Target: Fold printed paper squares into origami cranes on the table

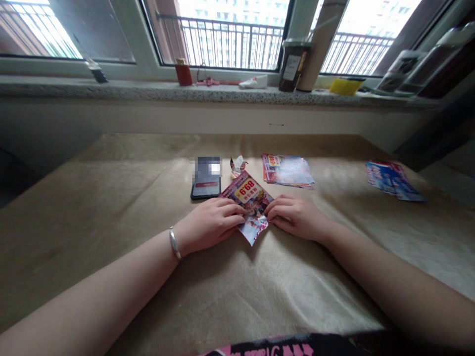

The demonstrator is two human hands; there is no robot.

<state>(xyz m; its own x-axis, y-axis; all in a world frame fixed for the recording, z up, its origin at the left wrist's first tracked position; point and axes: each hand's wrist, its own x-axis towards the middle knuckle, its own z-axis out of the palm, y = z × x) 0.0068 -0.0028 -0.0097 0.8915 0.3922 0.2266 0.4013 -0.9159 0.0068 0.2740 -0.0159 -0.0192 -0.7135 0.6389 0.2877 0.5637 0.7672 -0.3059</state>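
Note:
A colourful printed paper flyer (pixel 246 191) lies turned cornerwise in front of me, with one corner toward me and large red figures on a yellow patch. My left hand (pixel 210 222), with a silver bangle on the wrist, grips its left edge, the fingertips resting on the print. At the opposite edge my right hand (pixel 295 215) is closed on the paper with its fingers bent. The near corner curls up a little between the hands. Just behind the flyer stands a small folded paper figure (pixel 237 166). My thumbs are mostly hidden.
A phone (pixel 206 179) lies left of the paper figure. One stack of flyers (pixel 288 171) sits behind my right hand, another pile of flyers (pixel 395 180) farther right. The brown tabletop (pixel 122 207) meets a wall below a stone windowsill (pixel 141 91) holding jars and small items.

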